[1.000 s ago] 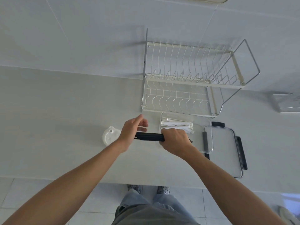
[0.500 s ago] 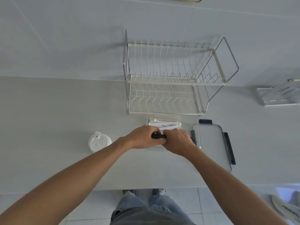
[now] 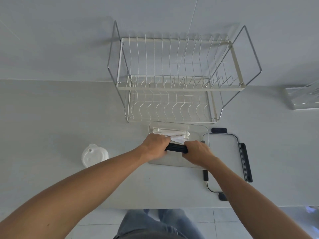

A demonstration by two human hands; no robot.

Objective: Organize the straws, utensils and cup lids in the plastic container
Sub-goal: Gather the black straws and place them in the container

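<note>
Both hands, left (image 3: 155, 147) and right (image 3: 198, 152), clamped on black utensils (image 3: 176, 147), having moved over the container (image 3: 174, 163); I am lowering them beside straws (image 3: 172, 133).

Both forearms bare, reaching forward, converging toward centre. Left hand (image 3: 154, 147) palm down, fingers curled closed around left end of black bundle (image 3: 176, 147). Right hand (image 3: 198, 151) knuckles up, closed on right end. Hands near, not touching. Thumbs hidden, probably tucked underneath.
</note>
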